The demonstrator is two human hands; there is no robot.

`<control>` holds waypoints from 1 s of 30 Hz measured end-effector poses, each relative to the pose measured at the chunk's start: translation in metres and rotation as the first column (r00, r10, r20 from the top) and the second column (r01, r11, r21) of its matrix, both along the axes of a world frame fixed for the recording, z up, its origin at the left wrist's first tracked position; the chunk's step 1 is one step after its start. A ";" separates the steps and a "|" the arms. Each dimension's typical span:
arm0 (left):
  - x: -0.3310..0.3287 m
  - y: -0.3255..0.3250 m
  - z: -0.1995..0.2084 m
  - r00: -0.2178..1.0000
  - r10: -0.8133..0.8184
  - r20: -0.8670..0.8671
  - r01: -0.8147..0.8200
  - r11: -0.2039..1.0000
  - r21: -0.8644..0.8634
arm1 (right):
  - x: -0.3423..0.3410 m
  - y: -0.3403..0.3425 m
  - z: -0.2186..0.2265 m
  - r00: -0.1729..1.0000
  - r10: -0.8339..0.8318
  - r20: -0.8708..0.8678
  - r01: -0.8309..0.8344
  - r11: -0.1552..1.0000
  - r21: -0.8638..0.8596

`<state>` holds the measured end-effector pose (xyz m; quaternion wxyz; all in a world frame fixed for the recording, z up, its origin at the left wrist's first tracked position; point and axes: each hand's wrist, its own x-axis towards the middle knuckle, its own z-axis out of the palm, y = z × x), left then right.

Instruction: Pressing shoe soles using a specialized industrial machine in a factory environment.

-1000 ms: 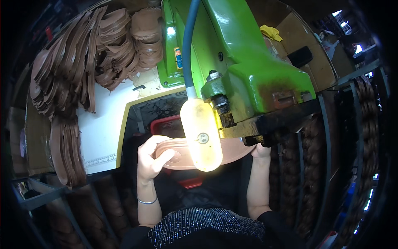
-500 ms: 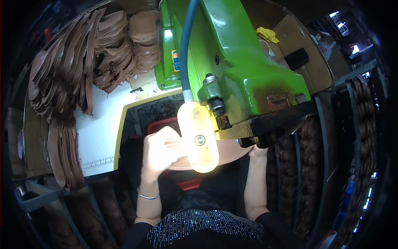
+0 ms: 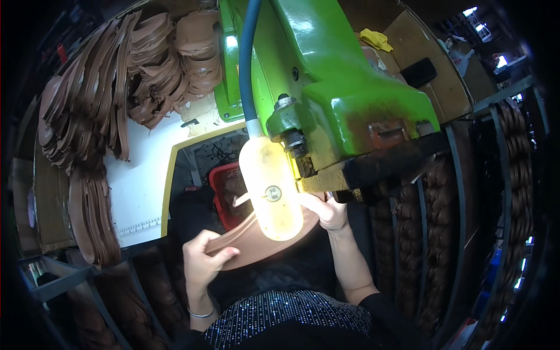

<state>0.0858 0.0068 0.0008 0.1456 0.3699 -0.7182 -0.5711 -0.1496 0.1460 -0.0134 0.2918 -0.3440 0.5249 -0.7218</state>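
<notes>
A brown shoe sole (image 3: 245, 248), long and curved, spans between my two hands below a green machine (image 3: 344, 76). My left hand (image 3: 203, 256) grips its left end, thumb on the near face and fingers behind. My right hand (image 3: 329, 214) is closed on the right end, close under the machine's dark arm (image 3: 373, 169). A glowing oblong lamp (image 3: 271, 204) hangs in front and hides the middle of the sole. A thin pale strip (image 3: 242, 199) sticks out at the lamp's left side. The machine's working tip is hidden behind the lamp.
Stacks of brown soles (image 3: 87, 99) lie on a white, yellow-edged table (image 3: 137, 181) at left. Below the machine stands a red basket (image 3: 220, 204). Racks of soles (image 3: 440, 233) flank both sides. A yellow cloth (image 3: 376, 39) and black phone (image 3: 419, 73) lie in a carton at back right.
My left hand has moved down and left from beside the lamp, and now grips the sole's end. My right hand has shifted left. The sole has tilted, its left end lower, uncovering the red basket.
</notes>
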 end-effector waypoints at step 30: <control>-0.096 0.037 -0.017 0.875 -0.042 -0.482 0.110 0.988 0.113 | -0.018 0.132 0.012 0.872 -0.457 0.177 0.374 0.854 0.361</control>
